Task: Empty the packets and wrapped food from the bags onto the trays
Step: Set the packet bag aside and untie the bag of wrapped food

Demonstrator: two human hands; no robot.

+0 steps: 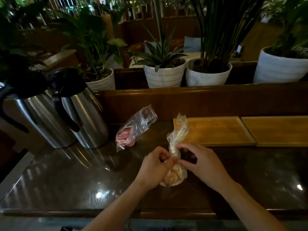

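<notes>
A clear plastic bag of wrapped food (174,175) stands on the dark counter in front of me, its twisted neck (177,132) pointing up. My left hand (155,165) pinches the neck from the left. My right hand (200,161) pinches it from the right, fingers curled at the knot. A zip bag of red packets (133,130) lies to the left, untouched. Behind the bag sit two wooden trays side by side, a near one (216,130) and a right one (280,130), both bare.
Two steel thermos jugs (83,117) (33,117) stand at the left of the counter. A raised wooden ledge (200,97) runs behind the trays, with several white plant pots (164,75) beyond it. The counter's front edge (116,212) is close to me.
</notes>
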